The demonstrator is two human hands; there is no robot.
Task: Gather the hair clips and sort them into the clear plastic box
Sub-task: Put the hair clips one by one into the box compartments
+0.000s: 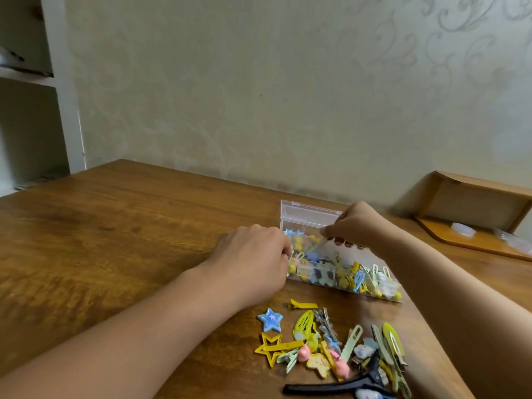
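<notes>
Nearest the camera, a long black plastic hair clip [331, 387] lies at the near edge of a loose pile of small hair clips [339, 349] on the brown wooden table [115, 240]. The pile includes a blue star-shaped clip [270, 320], a yellow open-star clip [272, 348], a yellow oval snap clip [303, 323], a pink rounded clip [304, 354] and several pale green clips [352, 341]. Just beyond the pile stands the clear plastic box [345, 272] with its hinged lid [308, 213] raised; its compartments already hold yellow, blue and green clips. The left hand [256, 260] rests with curled fingers against the box's left end; whether it holds anything cannot be told. The right hand [354, 226] hovers over the box's far compartments, fingertips pinching a pale, blurred clip [321, 244]. To the far right, touching the wall, a light wooden tray [472, 214] carries small clear plastic items [463, 229]. No legible writing or brand marks are visible.
</notes>
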